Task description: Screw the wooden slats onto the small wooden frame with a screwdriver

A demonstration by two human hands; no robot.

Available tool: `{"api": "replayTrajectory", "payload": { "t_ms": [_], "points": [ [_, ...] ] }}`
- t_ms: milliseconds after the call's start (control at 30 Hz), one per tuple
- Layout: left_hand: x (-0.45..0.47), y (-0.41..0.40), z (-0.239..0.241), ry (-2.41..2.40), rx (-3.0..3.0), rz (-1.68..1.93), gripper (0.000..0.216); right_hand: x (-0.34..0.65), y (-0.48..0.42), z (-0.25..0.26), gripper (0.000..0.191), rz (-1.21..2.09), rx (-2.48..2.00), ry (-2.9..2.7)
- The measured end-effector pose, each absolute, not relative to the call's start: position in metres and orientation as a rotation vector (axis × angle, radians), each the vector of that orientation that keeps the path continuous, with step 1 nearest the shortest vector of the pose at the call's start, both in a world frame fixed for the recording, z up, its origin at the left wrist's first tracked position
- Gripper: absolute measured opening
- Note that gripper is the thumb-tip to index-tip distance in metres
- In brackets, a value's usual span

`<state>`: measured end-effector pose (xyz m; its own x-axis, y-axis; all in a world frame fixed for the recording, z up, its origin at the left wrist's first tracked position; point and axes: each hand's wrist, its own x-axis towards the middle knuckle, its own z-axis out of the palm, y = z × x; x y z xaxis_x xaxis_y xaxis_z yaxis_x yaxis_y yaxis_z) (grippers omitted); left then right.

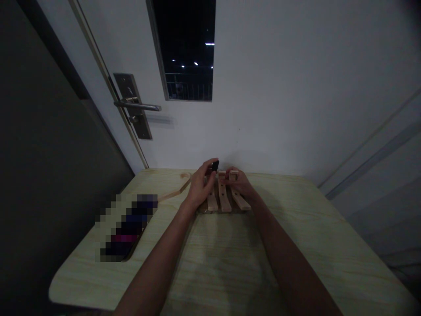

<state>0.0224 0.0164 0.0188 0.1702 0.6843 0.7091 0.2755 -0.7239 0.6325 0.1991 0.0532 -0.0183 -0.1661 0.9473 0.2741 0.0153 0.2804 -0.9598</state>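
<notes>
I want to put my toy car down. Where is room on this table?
The pale wooden table is bare right of the right forearm and in the near middle between it and the left forearm. Crowded at the far middle: the left hand pinches a small black object, the right hand touches light wooden slats. A dark flat thing lies left.

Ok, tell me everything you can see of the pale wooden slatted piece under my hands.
The pale wooden slatted piece is three flat light-wood strips fanned side by side, small dark holes in the middle one. It lies flat at the far side of the light wood-grain table. The left hand, pinching a small black object, covers its left edge; the right hand touches its far ends.
</notes>
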Motion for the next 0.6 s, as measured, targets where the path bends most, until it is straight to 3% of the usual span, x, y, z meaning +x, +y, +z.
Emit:
{"api": "replayTrajectory", "payload": {
  "t_ms": [333,600],
  "points": [
    [0.0197,0.0172,0.0251,1.06,2.125,1.807,0.027,0.198,0.0508,-0.0148,0.038,1.09,-0.968,-1.469],
    [0.0178,0.0215,0.0173,1.038,2.1,1.724,0.038,0.1975,0.0507,-0.0129,0.038,1.057,-0.974,-1.497]
  ]
}}
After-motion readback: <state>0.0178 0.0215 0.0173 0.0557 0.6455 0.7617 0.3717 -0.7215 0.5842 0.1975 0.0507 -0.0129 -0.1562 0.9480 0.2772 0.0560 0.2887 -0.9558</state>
